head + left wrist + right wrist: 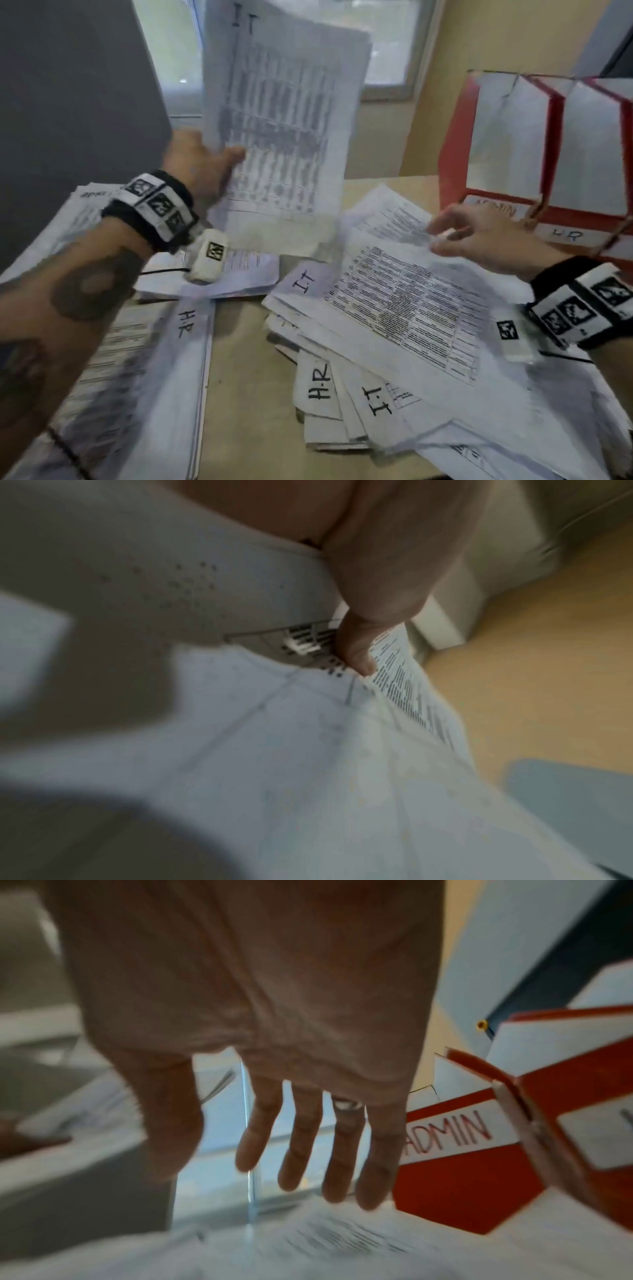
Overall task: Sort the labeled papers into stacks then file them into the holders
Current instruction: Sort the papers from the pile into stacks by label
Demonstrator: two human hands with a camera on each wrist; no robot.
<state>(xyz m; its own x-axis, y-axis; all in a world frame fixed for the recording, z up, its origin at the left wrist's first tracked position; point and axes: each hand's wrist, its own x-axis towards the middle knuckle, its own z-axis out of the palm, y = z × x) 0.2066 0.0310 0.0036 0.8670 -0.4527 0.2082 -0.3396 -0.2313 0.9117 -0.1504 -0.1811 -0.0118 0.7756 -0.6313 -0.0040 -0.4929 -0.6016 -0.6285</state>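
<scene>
My left hand [205,164] grips a bundle of printed sheets marked "IT" [281,113] and holds it upright above the table; in the left wrist view the thumb [359,653] presses on those sheets [308,750]. My right hand [479,236] hovers with straight fingers [301,1150] over the far edge of a loose heap of papers [394,308], whose top sheet is marked "IT". Under it, sheets marked "HR" [317,380] and "IT" [380,401] stick out. Red holders [548,154] stand at the back right, labelled "ADMIN" [448,1137] and "HR" [567,235].
A stack topped by an "HR" sheet [164,359] lies at the near left under my left forearm. More papers [246,270] lie in the middle behind it. A grey panel [68,96] stands at the back left, a window [383,44] behind. Bare tabletop [246,394] shows between the piles.
</scene>
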